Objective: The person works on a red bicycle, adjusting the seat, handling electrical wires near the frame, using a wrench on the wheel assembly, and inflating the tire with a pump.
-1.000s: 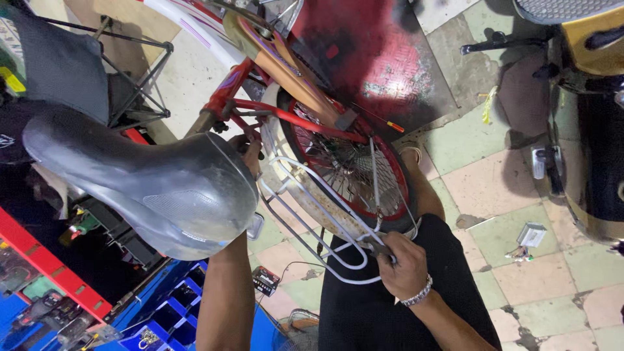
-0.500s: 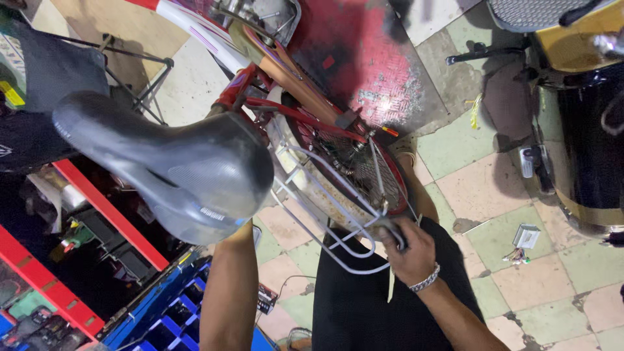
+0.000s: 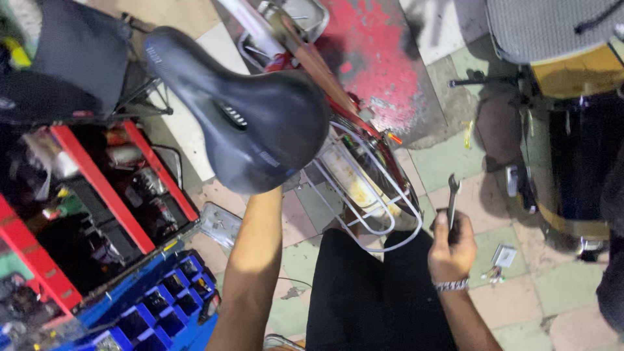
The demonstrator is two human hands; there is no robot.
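A spanner [image 3: 452, 203] is gripped in the right hand [image 3: 450, 250], the fingers curled tight round its lower shaft and the open head pointing up, away from the wrist. A metal bracelet [image 3: 452, 285] is worn just below the grip. Just beside the fist, on the thumb side, the white wire rack [image 3: 364, 195] of a bicycle is seen, its curved outer bar close to the knuckles but not touched. Above the rack, a broad black saddle [image 3: 253, 123] is seen.

The left hand is hidden behind the saddle; only the left forearm [image 3: 250, 266] is shown, reaching up under it, so whether that hand is spread or closed cannot be told.

Beyond the forearm, a red toolbox [image 3: 97, 195] and a blue parts tray [image 3: 156, 312] are set on the tiled floor [image 3: 507, 195]. Below the grip, black trousers [image 3: 370, 299] are seen.
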